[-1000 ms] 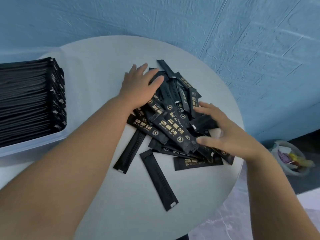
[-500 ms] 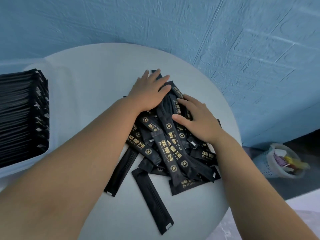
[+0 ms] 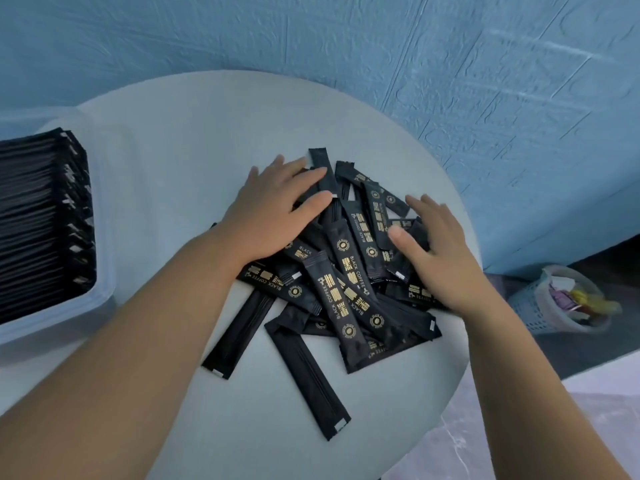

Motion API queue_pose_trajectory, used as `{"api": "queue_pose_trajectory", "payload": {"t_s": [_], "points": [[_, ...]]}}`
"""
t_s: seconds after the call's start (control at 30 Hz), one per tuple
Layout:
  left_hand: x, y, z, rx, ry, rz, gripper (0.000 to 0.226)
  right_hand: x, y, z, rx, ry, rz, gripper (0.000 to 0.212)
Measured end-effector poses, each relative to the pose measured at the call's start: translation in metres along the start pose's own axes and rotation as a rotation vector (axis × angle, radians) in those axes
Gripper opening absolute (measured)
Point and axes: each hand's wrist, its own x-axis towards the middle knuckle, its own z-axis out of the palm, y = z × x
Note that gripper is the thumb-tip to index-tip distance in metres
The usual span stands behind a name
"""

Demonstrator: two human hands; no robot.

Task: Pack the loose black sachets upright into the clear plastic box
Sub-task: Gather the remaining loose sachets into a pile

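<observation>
Leftmost, the clear plastic box [image 3: 104, 292] sits partly out of view, already dense with rows of packed sachets [image 3: 41, 220]. With so little slack showing, a thick handful forced in would likely buckle or tip the rows.

Next, the left hand [image 3: 273, 213] lies flat on the far left side of the loose sachets [image 3: 346, 271]. Its fingers are straight and spread, pressing down and gripping nothing. The heap lies mid-table, criss-crossed at every angle. Squeezing it together as it lies probably gives a crooked bundle that will not stand upright in the box. The glossy wrappers look slippery, so a loose clasp may let the middle ones shoot out.

Two strays, one long sachet [image 3: 239, 332] and another [image 3: 308, 379], lie nearer the person, outside both palms. A sweep of the main heap would likely miss them.

Further right, the right hand [image 3: 440, 251] rests open on the heap's right flank, fingers extended, holding nothing. It is close to the rim of the round table [image 3: 166, 188]. A push outward from the left hand could send sachets over that edge, towards the floor or the waste basket [image 3: 561, 299] below.
</observation>
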Motion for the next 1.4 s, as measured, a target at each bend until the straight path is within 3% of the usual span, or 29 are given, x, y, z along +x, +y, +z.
{"api": "queue_pose_trajectory", "payload": {"t_s": [0.13,0.23,0.3,0.4,0.53,0.87,1.07,1.23,1.4], "points": [[-0.027,0.001,0.016,0.062,-0.056,-0.013,0.067,-0.017,0.006,0.013,-0.115,-0.029,-0.011,0.066],[-0.032,0.007,0.014,-0.125,0.016,-0.002,0.062,-0.020,-0.001,0.013,-0.012,-0.026,-0.032,0.062],[-0.043,0.006,0.010,-0.107,0.076,-0.003,0.067,-0.027,-0.003,0.010,-0.001,0.012,-0.030,0.060],[-0.082,-0.002,0.010,-0.017,0.095,-0.140,0.073,-0.048,0.000,0.006,-0.075,0.105,-0.025,0.058],[-0.143,0.011,0.028,-0.167,0.135,-0.285,0.069,-0.078,0.001,0.016,-0.023,0.081,0.061,0.059],[-0.122,0.052,0.062,0.106,0.122,-0.214,0.065,-0.082,-0.019,0.041,-0.044,0.072,-0.022,0.060],[-0.123,0.051,0.060,-0.061,0.194,-0.164,0.064,-0.085,-0.022,0.042,-0.001,0.116,-0.053,0.052],[-0.155,0.035,0.026,-0.138,0.388,-0.042,0.051,-0.096,-0.046,0.044,0.065,0.251,-0.229,0.037],[-0.203,-0.014,-0.024,0.211,0.591,0.096,0.037,-0.105,-0.102,0.084,0.137,0.088,-0.469,0.029]]}}
